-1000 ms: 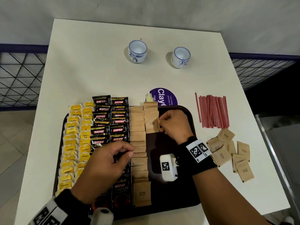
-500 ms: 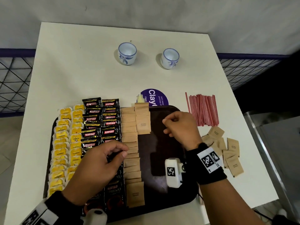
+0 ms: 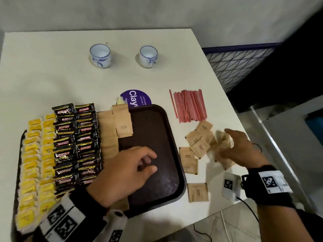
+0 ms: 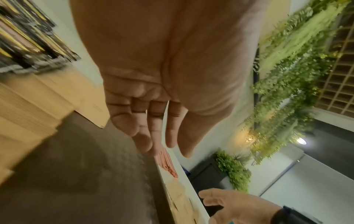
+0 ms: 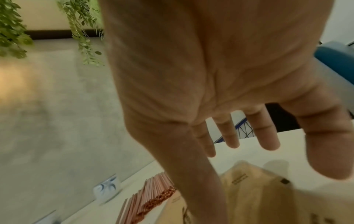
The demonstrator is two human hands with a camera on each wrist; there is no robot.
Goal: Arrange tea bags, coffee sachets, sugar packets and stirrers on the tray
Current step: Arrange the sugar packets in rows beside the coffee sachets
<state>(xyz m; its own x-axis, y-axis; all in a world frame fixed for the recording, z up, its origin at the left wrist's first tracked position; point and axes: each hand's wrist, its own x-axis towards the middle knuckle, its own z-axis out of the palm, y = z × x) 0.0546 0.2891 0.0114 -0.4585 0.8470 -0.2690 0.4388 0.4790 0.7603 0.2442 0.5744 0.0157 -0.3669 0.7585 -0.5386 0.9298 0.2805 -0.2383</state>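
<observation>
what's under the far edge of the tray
A purple round sticker lies on the table, partly under the tray. The tray covers its near part, so the whole text cannot be read.

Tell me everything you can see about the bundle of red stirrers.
The red stirrers are thin, straw-like sticks, red with pale striping, lying flat on the white table in a loose side-by-side bundle. One stick at the left edge lies slightly apart. They sit off the tray, to its right, just beyond the loose brown sugar packets. Neither hand touches them.
</observation>
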